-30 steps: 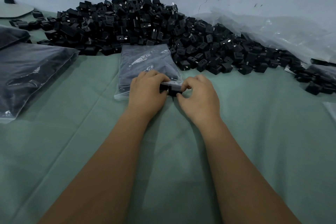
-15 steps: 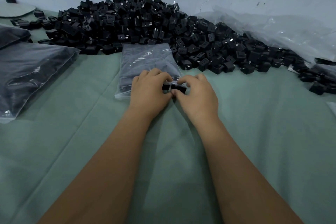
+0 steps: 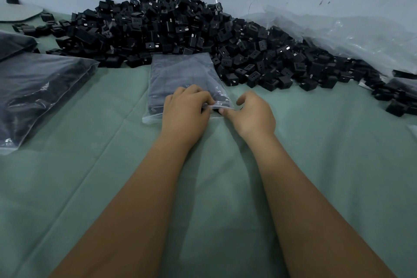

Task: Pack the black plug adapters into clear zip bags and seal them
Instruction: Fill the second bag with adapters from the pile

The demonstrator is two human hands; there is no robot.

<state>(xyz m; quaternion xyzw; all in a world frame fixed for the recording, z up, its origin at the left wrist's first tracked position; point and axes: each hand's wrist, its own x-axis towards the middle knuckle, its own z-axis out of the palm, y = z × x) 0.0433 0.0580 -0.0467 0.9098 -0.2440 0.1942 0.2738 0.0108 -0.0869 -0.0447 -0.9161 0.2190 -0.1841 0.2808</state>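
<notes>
Here, both hands pinch the bag's near edge.
Left hand (image 3: 185, 110) and right hand (image 3: 252, 115) grip the clear bag (image 3: 182, 79), which lies just before the adapter pile (image 3: 180, 29); adapter inside barely visible.

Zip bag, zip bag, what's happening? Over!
Left hand pinches zip bag mouth. Right hand pinches it too. Adapter going in. Nothing in the way.

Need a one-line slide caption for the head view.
Both hands, left hand and right hand, pinch a clear zip bag's mouth before the black adapter pile.
</notes>
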